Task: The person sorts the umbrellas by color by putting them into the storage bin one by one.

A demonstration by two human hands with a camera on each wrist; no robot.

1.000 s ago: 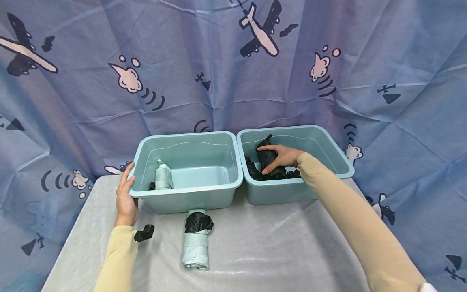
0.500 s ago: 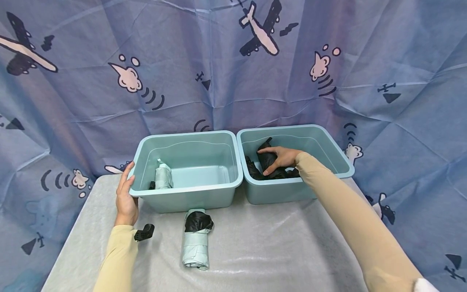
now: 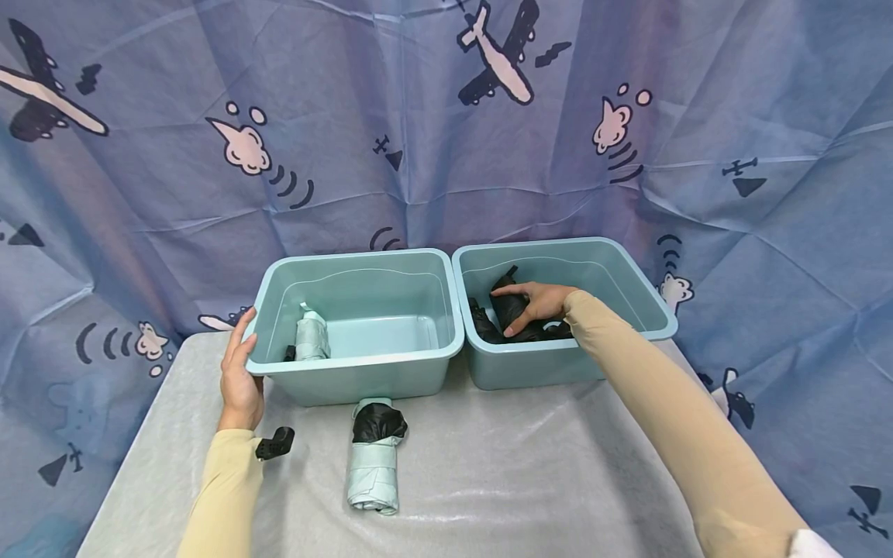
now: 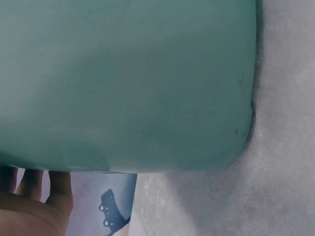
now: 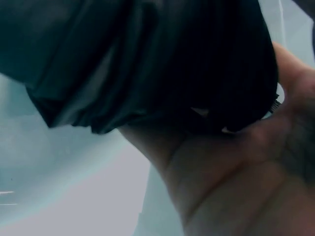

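My right hand (image 3: 540,302) reaches into the right bin (image 3: 533,364) and grips a black folded umbrella (image 3: 511,304), thumb on the near side and fingers on the far side. In the right wrist view the dark cloth (image 5: 147,64) lies against the palm (image 5: 236,182). More black bundles (image 3: 484,324) lie around it, partly hidden by the hand. My left hand (image 3: 240,380) rests at the left end of the left bin (image 3: 363,380), fingers extended along its rim. A mint folded umbrella (image 3: 312,337) leans inside that bin.
Another mint folded umbrella (image 3: 373,477) with a black patch of cloth lies on the grey table cover (image 3: 523,473), in front of the left bin. The two bins stand side by side. A blue printed curtain (image 3: 418,139) hangs behind them.
My right hand has sunk slightly with the black umbrella, deeper into the right bin. The left hand stays at the left bin's rim.
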